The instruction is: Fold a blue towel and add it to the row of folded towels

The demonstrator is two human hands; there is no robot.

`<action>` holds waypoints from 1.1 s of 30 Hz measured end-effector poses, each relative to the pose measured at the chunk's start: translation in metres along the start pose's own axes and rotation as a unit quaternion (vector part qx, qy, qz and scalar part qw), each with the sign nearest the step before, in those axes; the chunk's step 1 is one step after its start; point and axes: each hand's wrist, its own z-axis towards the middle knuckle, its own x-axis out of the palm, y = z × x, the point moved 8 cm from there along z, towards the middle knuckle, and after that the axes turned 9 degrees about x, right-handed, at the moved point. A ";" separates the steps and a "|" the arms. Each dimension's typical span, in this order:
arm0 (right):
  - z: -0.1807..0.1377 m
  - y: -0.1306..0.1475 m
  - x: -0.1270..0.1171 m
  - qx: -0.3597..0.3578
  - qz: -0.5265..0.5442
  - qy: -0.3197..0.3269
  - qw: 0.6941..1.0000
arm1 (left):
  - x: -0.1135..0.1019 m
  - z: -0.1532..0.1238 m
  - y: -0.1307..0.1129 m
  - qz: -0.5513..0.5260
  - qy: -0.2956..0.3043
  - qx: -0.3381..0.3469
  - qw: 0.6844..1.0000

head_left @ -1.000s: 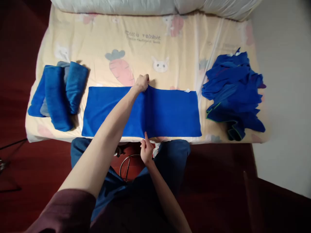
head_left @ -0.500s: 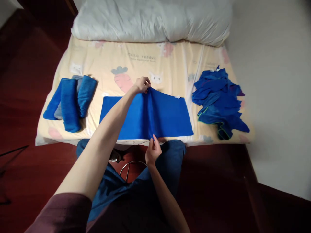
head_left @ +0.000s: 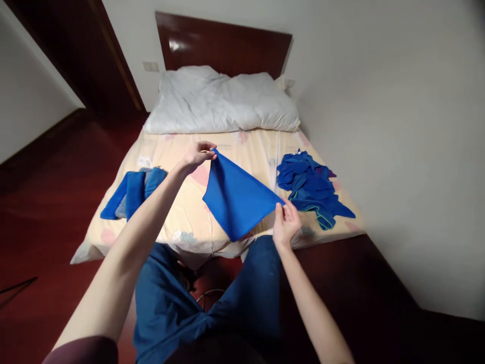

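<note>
Holding a blue cloth (head_left: 242, 197) up between both hands, you're keeping it over the near middle of the bed (head_left: 185, 217). Your left hand (head_left: 203, 153) is pinching the far, left end of its top edge, thumb against fingers. Your right hand (head_left: 287, 222) is gripping the near, right end, fingers and thumb closing on the fabric. The top edge is running fairly straight, sloping down from left hand to right hand. The rest is hanging below in an angled shape, its lowest point dropping toward the bed's near edge, just above your trousers (head_left: 246, 293). Can't tell if that point is touching the sheet.

Left side of the bed: folded cloths (head_left: 134, 194) are lying grouped, blue plus some grey, your left forearm passing just in front. Right side: a loose pile of blue cloths (head_left: 312, 184) is sitting crumpled, one piece showing a green edge. Your right hand is hovering near that pile's left side; the cloth you're holding is hanging between the two groups.

Far end: white bedding (head_left: 223, 103) is lying across the bed in front of a dark brown headboard (head_left: 223, 45). Reddish floor (head_left: 41, 202) is showing at left.
</note>
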 end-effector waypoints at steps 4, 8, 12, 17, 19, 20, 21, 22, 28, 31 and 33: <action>0.066 0.046 0.011 -0.021 0.037 0.066 0.997 | -0.035 -0.023 -0.045 0.088 -0.041 0.053 0.994; 0.108 0.080 0.030 -0.015 0.061 0.130 0.990 | -0.062 -0.047 -0.079 0.134 -0.104 0.083 0.982; 0.124 0.103 0.045 -0.008 0.066 0.160 0.985 | -0.078 -0.064 -0.100 0.175 -0.122 0.095 0.972; 0.120 0.115 0.046 0.000 0.044 0.197 0.979 | -0.091 -0.081 -0.116 0.252 -0.121 0.105 0.954; 0.114 0.117 0.042 0.009 0.033 0.217 0.976 | -0.093 -0.089 -0.121 0.271 -0.110 0.111 0.950; 0.111 0.117 0.039 0.014 0.029 0.226 0.974 | -0.094 -0.094 -0.123 0.280 -0.104 0.112 0.948; 0.107 0.118 0.036 0.018 0.025 0.235 0.972 | -0.095 -0.099 -0.124 0.289 -0.098 0.111 0.946; 0.103 0.119 0.032 0.023 0.022 0.243 0.969 | -0.096 -0.104 -0.124 0.296 -0.091 0.109 0.945; 0.081 0.128 0.008 0.052 -0.011 0.295 0.954 | -0.102 -0.130 -0.118 0.238 -0.014 0.039 0.970; 0.079 0.131 0.003 0.059 -0.022 0.317 0.946 | -0.103 -0.139 -0.117 0.206 0.011 -0.016 0.978; 0.082 0.130 0.006 0.061 -0.023 0.329 0.942 | -0.105 -0.139 -0.116 0.202 0.016 -0.041 0.978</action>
